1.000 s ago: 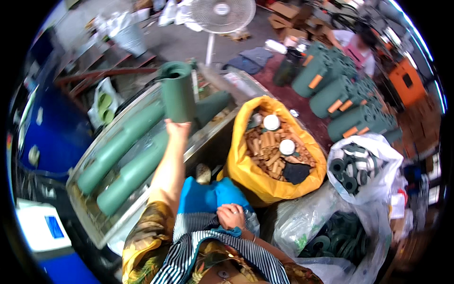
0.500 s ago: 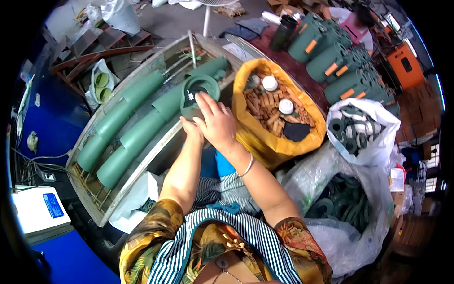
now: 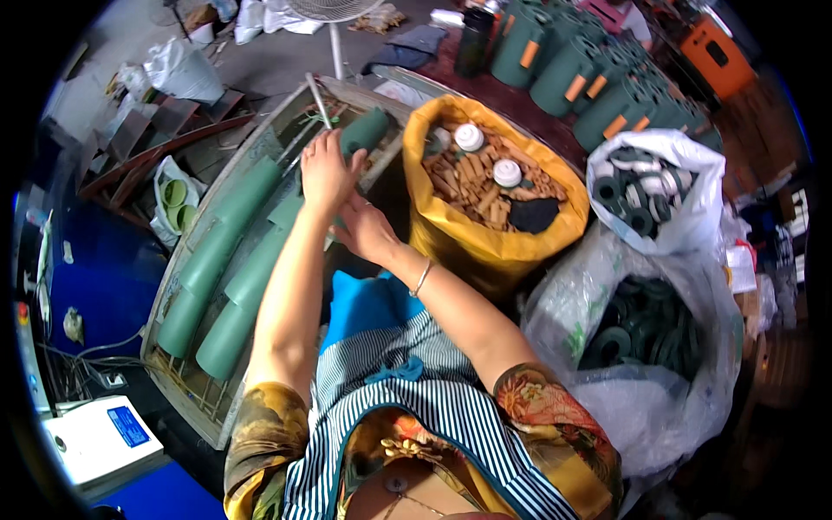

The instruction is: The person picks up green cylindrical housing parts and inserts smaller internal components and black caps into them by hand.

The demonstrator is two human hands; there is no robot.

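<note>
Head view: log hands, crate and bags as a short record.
Left hand: over the crate; grip unclear
Right hand: below the left in view; grip unclear
Crate: green cylinders lying lengthwise
Yellow sack: right of crate; brown pieces, two white round items
White bag: farther right; dark green rings, white pieces
Clear plastic bag: below white bag in view; dark rings

Two grips: the left grip (image 3: 328, 171) and the right grip (image 3: 368, 230). Right of them, one yellow bag (image 3: 490, 251) with two white round pieces (image 3: 469, 137), one white bag (image 3: 712, 184), one clear bag (image 3: 663, 420). Left, two rows of green tubes (image 3: 227, 340), two lime cups (image 3: 175, 191). Beyond them, one fan (image 3: 334, 7).
</note>
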